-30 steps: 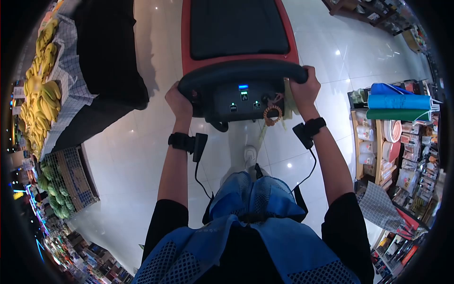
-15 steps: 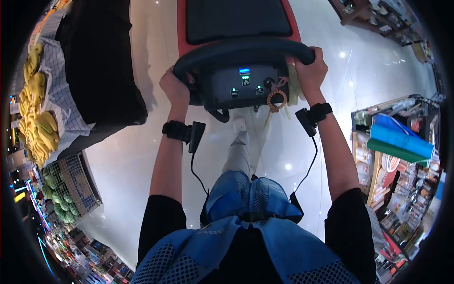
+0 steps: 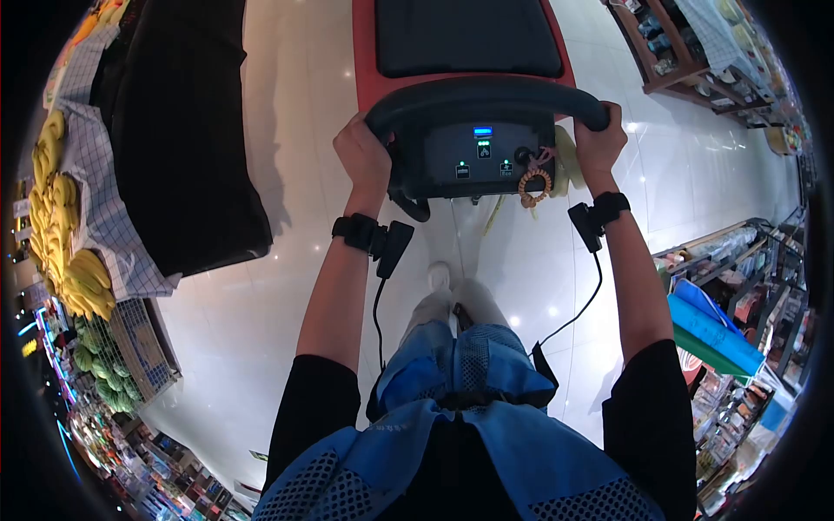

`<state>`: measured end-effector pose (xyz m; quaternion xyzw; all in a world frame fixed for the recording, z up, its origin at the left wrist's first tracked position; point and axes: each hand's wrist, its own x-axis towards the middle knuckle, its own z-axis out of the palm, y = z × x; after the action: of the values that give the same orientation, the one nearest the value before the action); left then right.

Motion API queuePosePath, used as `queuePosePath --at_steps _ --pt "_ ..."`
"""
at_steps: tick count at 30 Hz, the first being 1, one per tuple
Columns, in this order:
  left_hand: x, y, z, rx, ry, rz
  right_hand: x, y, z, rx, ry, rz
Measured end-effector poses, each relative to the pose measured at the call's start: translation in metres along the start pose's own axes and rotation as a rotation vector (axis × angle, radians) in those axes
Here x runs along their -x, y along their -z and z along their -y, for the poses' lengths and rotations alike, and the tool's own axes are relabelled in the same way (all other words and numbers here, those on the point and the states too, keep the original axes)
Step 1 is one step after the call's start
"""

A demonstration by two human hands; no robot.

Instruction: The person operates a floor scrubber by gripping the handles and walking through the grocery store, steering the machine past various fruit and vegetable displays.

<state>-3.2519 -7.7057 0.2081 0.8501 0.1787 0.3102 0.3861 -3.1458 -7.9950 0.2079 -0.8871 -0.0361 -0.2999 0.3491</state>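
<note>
Machine: a red and black wheeled-looking unit, the red machine (image 3: 366,52), at the top center of the frame, its far end cut off by the edge.
Top: a smooth black panel (image 3: 469,35) with rounded near corners, framed by glossy red bodywork.
Handlebar: a thick, dark, curved handlebar (image 3: 486,88) arching across the near end.
Controls: a black console (image 3: 434,161) below the bar, with a small lit blue display (image 3: 483,132), green lights and white-outlined symbols.
Trimmings: a coiled tan ring (image 3: 534,187) and pinkish cord at the console's right side; pale yellow material (image 3: 569,161) hangs beside it.
Left hand: the left hand (image 3: 361,158) is closed around the bar's left end, fingers partly hidden.
Right hand: the right hand (image 3: 601,143) is wrapped around the bar's right end.
Left side: bananas (image 3: 65,230) on checked cloth (image 3: 117,204), beside black draping (image 3: 191,148); watermelons (image 3: 102,365) lower down.
Right side: rolled blue and green sheets (image 3: 712,330) among crowded shelves.
Floor: pale, shiny floor tiles (image 3: 495,252).
</note>
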Motion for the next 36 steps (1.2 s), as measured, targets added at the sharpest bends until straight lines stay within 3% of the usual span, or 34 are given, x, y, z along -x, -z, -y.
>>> queuePosePath --at_steps 5,7,11,14,17,19,20,23,30,33,36 --pt "-0.068 -0.033 0.001 0.084 0.074 -0.001 -0.063 -0.050 -0.001 -0.019 0.053 -0.018" --pt "-0.096 -0.046 0.009 -0.061 0.002 0.004 -0.085 -0.071 0.000 -0.011 0.000 -0.006" --pt "-0.151 -0.074 0.020 -0.047 0.029 -0.001 -0.134 -0.110 0.005 -0.029 -0.001 0.012" --pt "-0.194 -0.090 0.028 -0.218 -0.094 -0.071 -0.171 -0.137 0.013 -0.017 -0.063 0.086" --pt "-0.238 -0.111 0.019 -0.026 0.022 -0.085 -0.208 -0.167 0.009 -0.047 0.002 0.089" --pt "-0.262 -0.126 0.029 0.297 0.300 -0.063 -0.238 -0.186 0.010 -0.076 0.008 0.088" --pt "-0.272 -0.133 0.045 0.160 0.142 -0.037 -0.243 -0.195 0.010 -0.101 0.007 0.104" --pt "-0.313 -0.151 0.037 0.220 0.246 -0.043 -0.280 -0.224 0.010 -0.085 -0.009 0.112" --pt "-0.408 -0.197 0.067 -0.059 0.043 -0.094 -0.360 -0.292 0.011 -0.079 -0.004 0.111" --pt "-0.452 -0.216 0.071 0.167 0.181 -0.053 -0.397 -0.323 0.014 -0.098 0.024 0.096" --pt "-0.496 -0.233 0.071 0.114 0.174 -0.064 -0.431 -0.356 0.020 -0.127 0.019 0.081"
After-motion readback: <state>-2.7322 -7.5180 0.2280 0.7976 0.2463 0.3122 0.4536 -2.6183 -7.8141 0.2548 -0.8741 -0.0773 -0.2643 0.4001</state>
